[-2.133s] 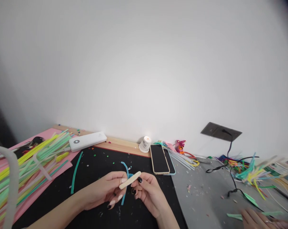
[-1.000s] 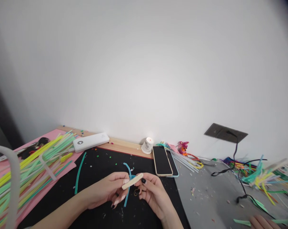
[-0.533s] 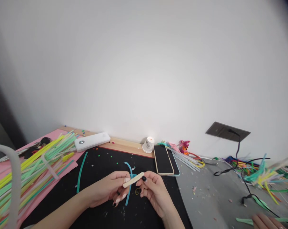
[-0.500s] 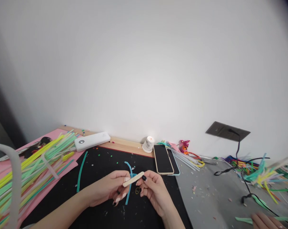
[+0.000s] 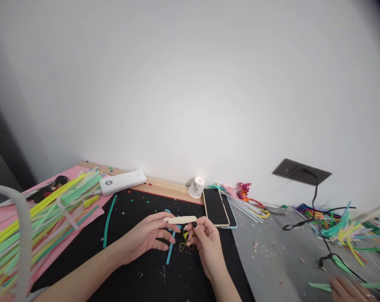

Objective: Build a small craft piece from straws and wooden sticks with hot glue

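Note:
A short cream pipe cleaner (image 5: 182,219), which looks folded double, lies nearly level between my hands above the black mat. My right hand (image 5: 205,241) pinches its right end between thumb and forefinger, the other fingers curled under. At its left end, my left hand (image 5: 148,237) grips with thumb and forefinger while the remaining fingers are spread. Below them, blue pipe cleaner pieces (image 5: 170,253) rest on the mat, partly hidden by my left fingers. Beside my right fingers are a small yellow piece (image 5: 186,235) and a thin yellowish loop (image 5: 186,247).
Left, a pile of coloured pipe cleaners (image 5: 48,218) lies on pink sheets, beside a white oblong device (image 5: 123,183). A teal pipe cleaner (image 5: 109,222), paper cup (image 5: 196,187) and two stacked phones (image 5: 215,207) lie ahead. At right are a black cable (image 5: 323,239) and another person's hand (image 5: 350,289).
The cream pipe cleaner has turned from slanted to nearly level and moved up and slightly right. My left fingers have spread. The small yellow piece has come into view.

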Demonstrator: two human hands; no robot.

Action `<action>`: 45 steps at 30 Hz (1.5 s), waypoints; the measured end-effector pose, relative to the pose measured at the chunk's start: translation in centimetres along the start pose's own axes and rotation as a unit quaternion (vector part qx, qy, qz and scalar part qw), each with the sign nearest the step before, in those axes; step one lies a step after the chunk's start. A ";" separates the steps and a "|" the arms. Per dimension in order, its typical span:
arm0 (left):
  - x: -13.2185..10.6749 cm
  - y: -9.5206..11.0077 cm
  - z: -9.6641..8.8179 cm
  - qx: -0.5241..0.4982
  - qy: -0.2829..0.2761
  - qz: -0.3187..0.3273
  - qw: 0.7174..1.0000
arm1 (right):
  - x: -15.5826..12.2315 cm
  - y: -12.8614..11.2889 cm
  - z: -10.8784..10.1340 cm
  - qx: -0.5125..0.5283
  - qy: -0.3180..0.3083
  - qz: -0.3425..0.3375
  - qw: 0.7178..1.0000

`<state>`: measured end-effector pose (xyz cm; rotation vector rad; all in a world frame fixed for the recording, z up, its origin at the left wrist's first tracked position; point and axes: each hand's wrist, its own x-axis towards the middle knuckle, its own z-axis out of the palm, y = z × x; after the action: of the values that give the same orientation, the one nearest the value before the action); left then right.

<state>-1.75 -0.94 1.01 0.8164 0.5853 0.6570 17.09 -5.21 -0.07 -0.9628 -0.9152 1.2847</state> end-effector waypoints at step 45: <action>0.7 -1.3 -0.1 0.084 0.076 0.074 0.991 | -0.4 1.2 1.4 -0.105 -0.030 0.011 0.994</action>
<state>-0.96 -1.02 -0.25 0.9795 0.7304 0.8180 15.34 -5.50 -0.78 -1.1039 -1.1058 1.2601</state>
